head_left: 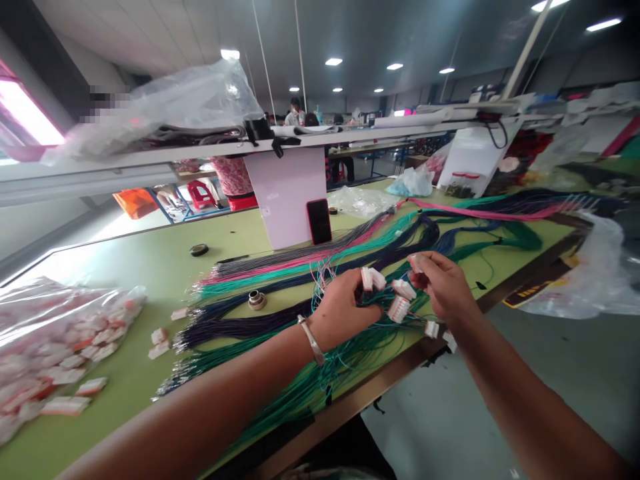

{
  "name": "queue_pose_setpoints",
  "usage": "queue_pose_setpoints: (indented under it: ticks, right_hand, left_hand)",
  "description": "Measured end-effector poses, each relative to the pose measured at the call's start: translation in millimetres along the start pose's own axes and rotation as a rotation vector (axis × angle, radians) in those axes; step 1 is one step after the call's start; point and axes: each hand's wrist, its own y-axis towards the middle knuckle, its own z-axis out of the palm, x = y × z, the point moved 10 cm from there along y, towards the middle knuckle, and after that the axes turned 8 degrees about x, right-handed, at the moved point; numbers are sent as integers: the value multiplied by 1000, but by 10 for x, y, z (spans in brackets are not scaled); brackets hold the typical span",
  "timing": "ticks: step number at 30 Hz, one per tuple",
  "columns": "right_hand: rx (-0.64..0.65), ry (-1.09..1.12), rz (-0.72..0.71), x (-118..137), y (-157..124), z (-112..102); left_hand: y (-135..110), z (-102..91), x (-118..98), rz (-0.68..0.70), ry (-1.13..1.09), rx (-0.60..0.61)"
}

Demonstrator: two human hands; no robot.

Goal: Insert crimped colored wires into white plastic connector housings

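Head view, only one: both bare hands up over the front edge of the green tabletop [150, 260], work looks partway along; between the hands a cluster of white connectors [399, 309] with thin wires running at them, so some look wired already, though can't tell if every slot is filled; two more connectors [432, 329] hang by the tabletop's front edge, just below the right hand; left to do, as far as shown: long wire bundles [230, 330] in gray, pink, teal, dark blue and green lie along the tabletop with loose metal-tipped ends toward the left, plus many pieces in the clear plastic bag [75, 340] at far left and a few loose housings [157, 343] beside it, no wires seen on those. Left hand [345, 310]: grip half curled, fingers around a white pair [373, 279], thumb standing a bit apart, bracelet [311, 340] on the wrist. Right hand [443, 283]: grip closed in a thumb-and-finger pinch on a small white piece [415, 263], mostly hidden by fingertips, exact part unclear. Also around: metal ring-like piece [257, 300] among the bundles, phone [319, 221] leaning on a white panel [285, 200], black tape roll [199, 249] further left
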Motion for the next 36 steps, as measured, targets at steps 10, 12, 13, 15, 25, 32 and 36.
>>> queue_pose_setpoints:
  ticks: [10,12,13,15,25,32,36]
  right_hand:
    - [-36,-141,100,-275,536,28]
    - [-26,-200,129,-351,582,42]
    - [-22,-230,146,-398,593,41]
    - [-15,-289,178,-502,595,24]
    - [-24,-682,143,-519,605,-282]
    - [154,-796,-115,41,232,445]
    - [603,-817,-218,177,-399,1549]
  left_hand:
    - [11,1056,275,-69,422,292]
    - [-43,1215,339,-75,485,359]
    - [-69,1265,362,-74,511,383]
    - [-119,1322,384,-60,552,420]
    - [-840,716,-119,195,334,410]
    - [-1883,-661,425,-173,413,-65]
    - [-2669,-1389,651,-322,461,-405]
